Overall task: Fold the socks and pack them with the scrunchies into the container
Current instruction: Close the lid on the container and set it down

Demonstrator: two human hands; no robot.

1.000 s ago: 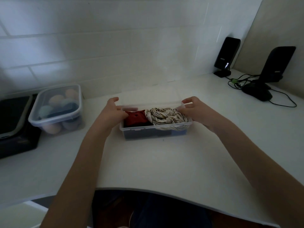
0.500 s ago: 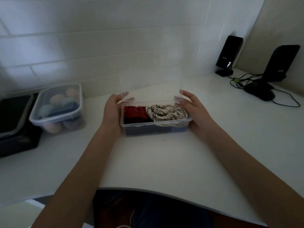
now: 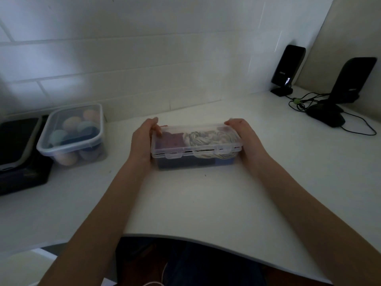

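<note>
Clear container (image 3: 195, 149) sits mid-table (image 3: 195, 203), lid (image 3: 195, 134) down over it, two front latches not pressed flat. Red scrunchie (image 3: 172, 139) and striped scrunchie (image 3: 208, 137) visible under lid; dark socks (image 3: 185, 163) along bottom. Left hand (image 3: 143, 139) grips container's 9 o'clock end, fingers curled onto lid. Right hand (image 3: 245, 139) grips 3 o'clock end likewise. Second lidded tub (image 3: 72, 135) of pastel balls well apart at 9 o'clock; black speakers (image 3: 288, 69) at 2 o'clock.
</note>
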